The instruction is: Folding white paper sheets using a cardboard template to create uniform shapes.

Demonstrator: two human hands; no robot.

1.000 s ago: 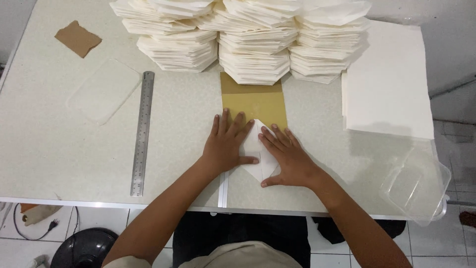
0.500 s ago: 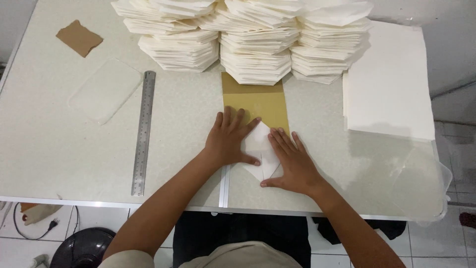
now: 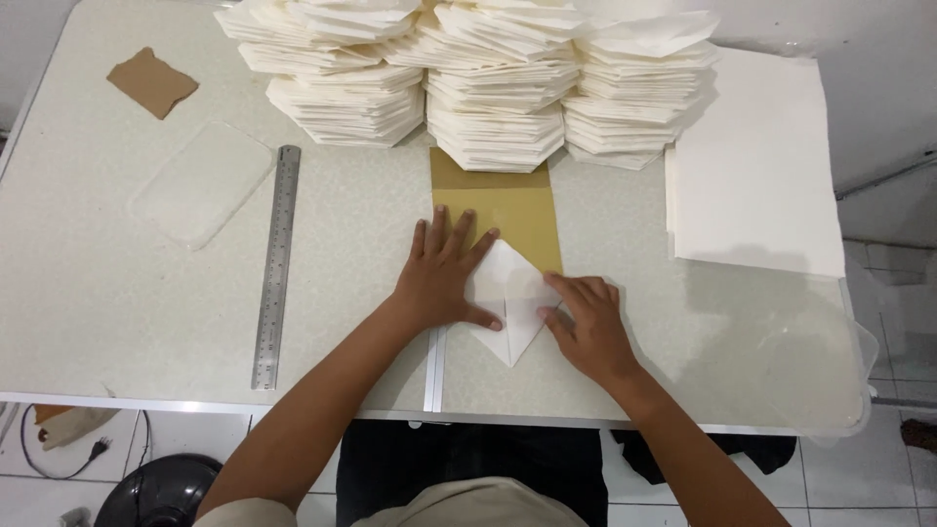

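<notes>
A white sheet of paper (image 3: 510, 293), folded into a diamond shape, lies on the table near the front edge. My left hand (image 3: 444, 273) presses flat on its left side, fingers spread. My right hand (image 3: 586, 322) rests on its right side, with the fingertips pushing against the fold. The paper partly covers a mustard-yellow card (image 3: 508, 200).
Tall stacks of folded white paper (image 3: 488, 88) fill the back of the table. A pile of flat white sheets (image 3: 756, 185) lies at the right. A steel ruler (image 3: 276, 263), a clear plastic lid (image 3: 200, 181) and a brown paper scrap (image 3: 151, 81) sit at the left.
My right hand has slid from on top of the paper to its right edge, uncovering more of the diamond shape. My left hand stays pressed down.
</notes>
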